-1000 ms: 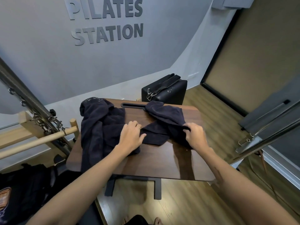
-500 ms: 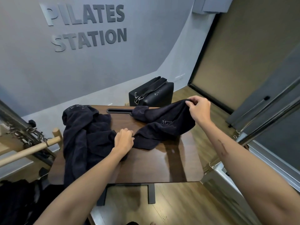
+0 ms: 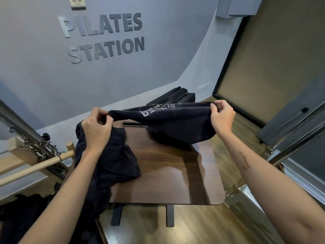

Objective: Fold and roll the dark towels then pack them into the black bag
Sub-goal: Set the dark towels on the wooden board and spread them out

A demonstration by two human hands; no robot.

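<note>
A dark towel [image 3: 175,122] with pale printed lettering is stretched in the air above the far half of the brown table [image 3: 175,176]. My left hand [image 3: 96,128] pinches its left corner and my right hand [image 3: 222,117] pinches its right corner. The towel's lower part sags onto the table. A second dark towel [image 3: 112,161] lies crumpled on the table's left side and hangs over the left edge. The black bag [image 3: 177,97] stands on the floor behind the table, mostly hidden by the held towel.
Wooden and metal pilates equipment [image 3: 35,155] with chains and a wooden bar stands left of the table. Metal-framed equipment [image 3: 290,138] sits at the right. Dark fabric [image 3: 21,212] lies low at the left. Wooden floor [image 3: 193,229] runs below and to the right.
My left hand left the table and took the towel's left corner. Both hands rose and spread the towel in the air. The camera has tilted and moved closer.
</note>
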